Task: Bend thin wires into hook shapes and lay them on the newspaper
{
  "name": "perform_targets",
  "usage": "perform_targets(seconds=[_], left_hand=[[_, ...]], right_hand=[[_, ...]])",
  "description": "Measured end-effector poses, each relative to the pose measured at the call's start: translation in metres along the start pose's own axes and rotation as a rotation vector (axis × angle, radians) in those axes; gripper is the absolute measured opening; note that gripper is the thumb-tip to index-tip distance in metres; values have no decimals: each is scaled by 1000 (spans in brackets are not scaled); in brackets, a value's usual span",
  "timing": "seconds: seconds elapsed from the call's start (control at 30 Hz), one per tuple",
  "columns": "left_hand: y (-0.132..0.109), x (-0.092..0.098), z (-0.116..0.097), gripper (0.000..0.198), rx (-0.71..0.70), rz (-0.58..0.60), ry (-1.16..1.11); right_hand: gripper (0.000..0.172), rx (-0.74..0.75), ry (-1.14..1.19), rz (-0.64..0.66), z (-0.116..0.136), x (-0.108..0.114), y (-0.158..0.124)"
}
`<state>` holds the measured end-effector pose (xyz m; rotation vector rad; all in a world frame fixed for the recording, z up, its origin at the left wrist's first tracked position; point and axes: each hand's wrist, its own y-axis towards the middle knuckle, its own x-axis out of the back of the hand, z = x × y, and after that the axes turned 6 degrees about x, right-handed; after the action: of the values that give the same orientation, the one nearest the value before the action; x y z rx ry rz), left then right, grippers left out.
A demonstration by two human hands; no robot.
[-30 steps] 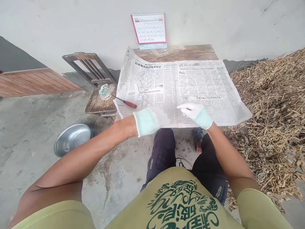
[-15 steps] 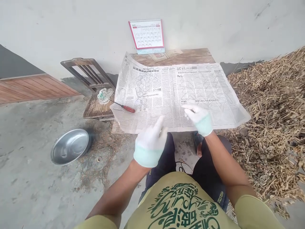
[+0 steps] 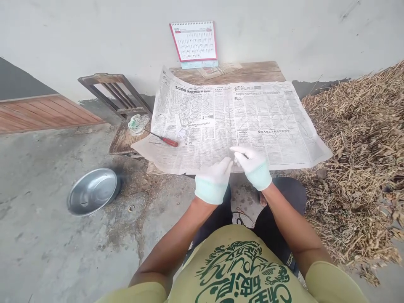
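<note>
A pale wall (image 3: 268,35) stands behind the wooden desk (image 3: 259,71), and a spread newspaper (image 3: 225,130) covers much of its top at the centre of the frame, long axis running left to right. The left hand (image 3: 213,174) and the right hand (image 3: 251,165), both gloved, come together at the newspaper's near edge by its centre fold, so the sheet lies up the frame from them. Each grip has its fingers drawn in; whether either pinches something small, I cannot tell. The red-handled screwdriver (image 3: 169,141) lies on the newspaper, left of centre, shaft slanting to the upper left, handle end towards the left hand, the nearer one
</note>
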<state>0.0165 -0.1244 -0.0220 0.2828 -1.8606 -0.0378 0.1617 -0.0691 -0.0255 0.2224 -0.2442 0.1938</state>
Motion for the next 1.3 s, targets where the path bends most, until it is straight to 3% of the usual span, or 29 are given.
perform_targets(seconds=[0.1,0.2,0.33,0.37,0.47,0.57,0.7,0.87,1.03,1.3], left_hand=[[3,-4,1,44,-30,-18,21],[0,-7,4,33,-30,-50,-116],[-21,-3,7,17,170,-157,-479],[-27,-1,8,15,257,-145,-570],[-34,3,13,26,526,36,-886],[-26,2,17,37,649,156,-1275],[-11,-1,19,44,655,167,-1716],[-8,-1,18,32,600,248,-1986],[-8,-5,25,21,558,281,-2077],[-10,-5,28,20,507,327,-2114]], right_hand=[[35,17,-35,2,1,-1,-1],[34,10,-64,-27,3,-2,-3],[33,-25,-14,-130,2,-3,-4],[33,-32,7,-155,1,-3,-4],[32,-38,43,-194,-1,-5,-5],[32,-22,44,-194,-1,-9,-8],[31,-29,33,-171,4,-15,-14],[30,-53,44,-185,8,-19,-19],[29,-60,71,-182,6,-20,-21],[28,-54,86,-171,6,-19,-18]])
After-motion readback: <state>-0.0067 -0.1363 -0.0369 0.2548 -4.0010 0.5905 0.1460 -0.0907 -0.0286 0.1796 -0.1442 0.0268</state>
